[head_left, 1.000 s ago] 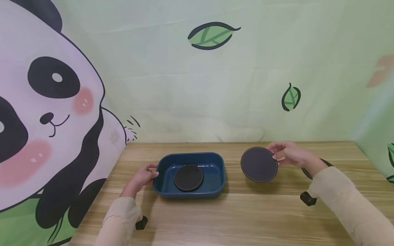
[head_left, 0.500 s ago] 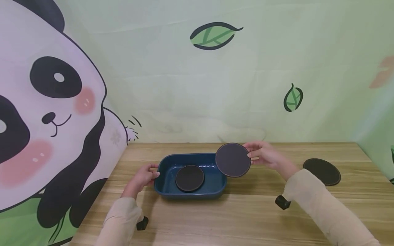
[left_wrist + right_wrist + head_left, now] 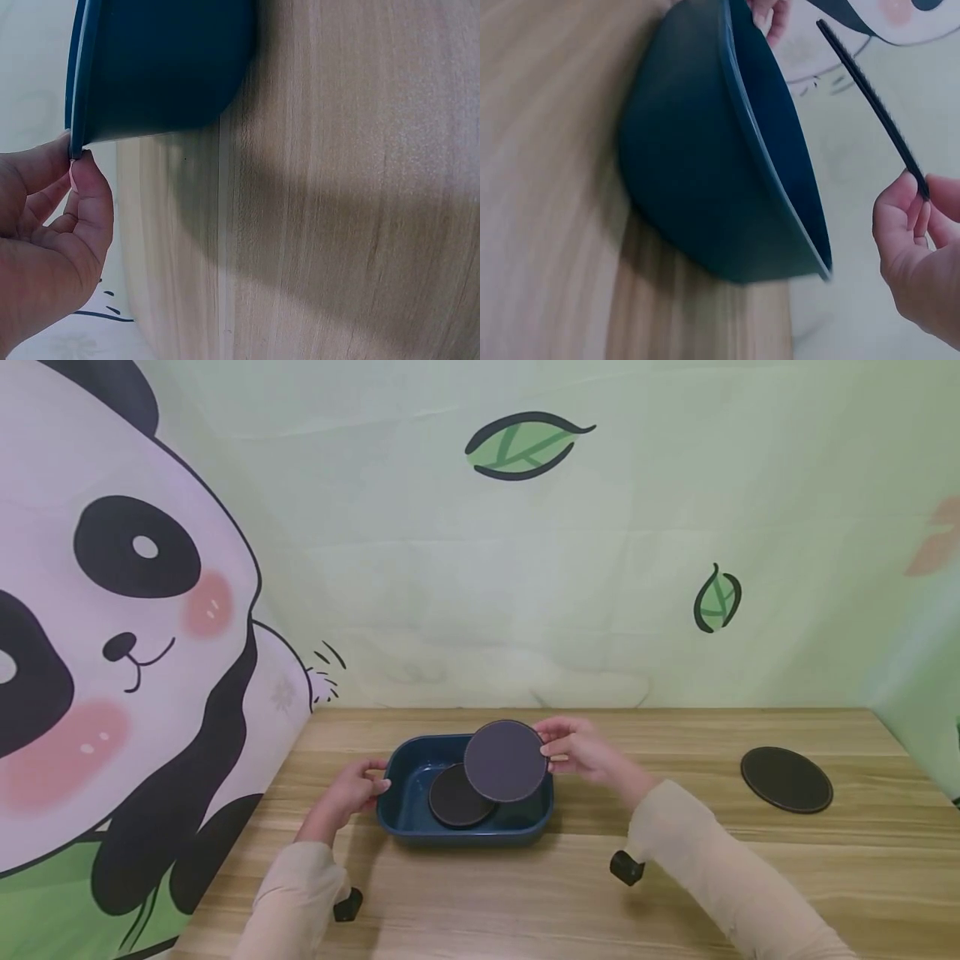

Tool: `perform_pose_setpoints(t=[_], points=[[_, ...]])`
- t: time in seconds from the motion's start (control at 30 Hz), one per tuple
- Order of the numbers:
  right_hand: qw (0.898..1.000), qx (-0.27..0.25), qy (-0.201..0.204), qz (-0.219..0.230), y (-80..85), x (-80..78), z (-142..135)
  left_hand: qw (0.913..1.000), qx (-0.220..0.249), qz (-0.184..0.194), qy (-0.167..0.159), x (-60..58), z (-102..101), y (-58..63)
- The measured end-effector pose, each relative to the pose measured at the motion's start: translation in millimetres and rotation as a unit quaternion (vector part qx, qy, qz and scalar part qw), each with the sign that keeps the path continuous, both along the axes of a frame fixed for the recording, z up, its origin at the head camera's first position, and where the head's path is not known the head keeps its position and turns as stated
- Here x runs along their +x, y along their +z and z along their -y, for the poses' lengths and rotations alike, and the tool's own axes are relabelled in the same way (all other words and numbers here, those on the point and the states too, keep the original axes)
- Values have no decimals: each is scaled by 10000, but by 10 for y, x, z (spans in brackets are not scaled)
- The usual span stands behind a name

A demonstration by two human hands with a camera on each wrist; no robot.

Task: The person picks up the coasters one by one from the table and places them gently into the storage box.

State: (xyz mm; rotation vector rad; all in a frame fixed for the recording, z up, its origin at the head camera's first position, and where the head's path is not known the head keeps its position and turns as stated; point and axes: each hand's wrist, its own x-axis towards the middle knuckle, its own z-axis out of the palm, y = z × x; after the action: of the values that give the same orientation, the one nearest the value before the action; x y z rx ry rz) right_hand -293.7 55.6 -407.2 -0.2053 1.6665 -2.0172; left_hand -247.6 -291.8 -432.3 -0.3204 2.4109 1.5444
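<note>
My left hand pinches the left rim of a dark blue rectangular dish, as the left wrist view confirms at the rim. Inside the dish lies a round black coaster, partly covered from sight. Over the dish's right half my right hand holds a second round dark coaster by its right edge, between thumb and fingers. Seen edge-on in the right wrist view, that thin coaster is tilted and apart from the dish.
A third round black coaster lies flat on the wooden table at the right. Behind the table hangs a pale green backdrop with a printed panda and leaves. A black wrist camera hangs below the right sleeve.
My right hand has carried its coaster leftward from beside the dish to above it. The coaster on the table at right has come into full view. My left hand stays at the rim.
</note>
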Motion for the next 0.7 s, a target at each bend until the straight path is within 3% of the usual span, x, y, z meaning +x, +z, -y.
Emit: perform_pose_setpoints(t=[0.27, 0.7], points=[[9991, 120, -362, 202, -94, 40, 365, 9994, -184, 130, 247, 11, -53, 32], [9942, 584, -830, 363, -339, 9, 756, 9999, -12, 99, 122, 3, -39, 16]])
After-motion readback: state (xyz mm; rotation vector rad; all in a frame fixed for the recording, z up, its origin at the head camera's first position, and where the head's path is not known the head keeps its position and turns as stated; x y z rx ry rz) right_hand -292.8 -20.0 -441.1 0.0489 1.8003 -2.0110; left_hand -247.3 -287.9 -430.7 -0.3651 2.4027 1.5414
